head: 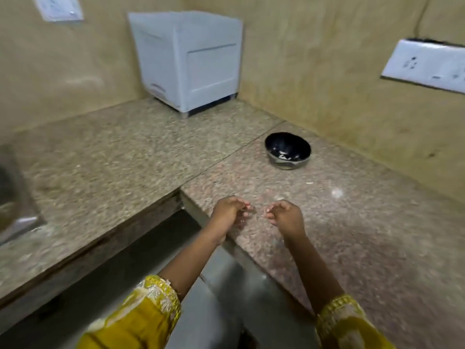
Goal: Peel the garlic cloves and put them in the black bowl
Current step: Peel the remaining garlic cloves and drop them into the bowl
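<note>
The black bowl (276, 142) stands on the granite counter (352, 222) near the right wall, with a few pale pieces at its bottom. My left hand (230, 210) and my right hand (286, 216) hover over the counter's front corner, well short of the bowl. Their curled fingertips face each other across a small gap, thumbs pressed to the fingers. The frame is blurred, so I cannot make out whether a garlic clove or a bit of skin sits in either pinch. A small white scrap (309, 183) lies on the counter between my hands and the bowl.
A white box-shaped appliance (188, 61) sits in the back corner. A steel sink (15, 197) is at the far left. Socket panels (425, 65) are on the right wall. Below my forearms there is a gap with a grey floor (221, 285) between the two counter edges.
</note>
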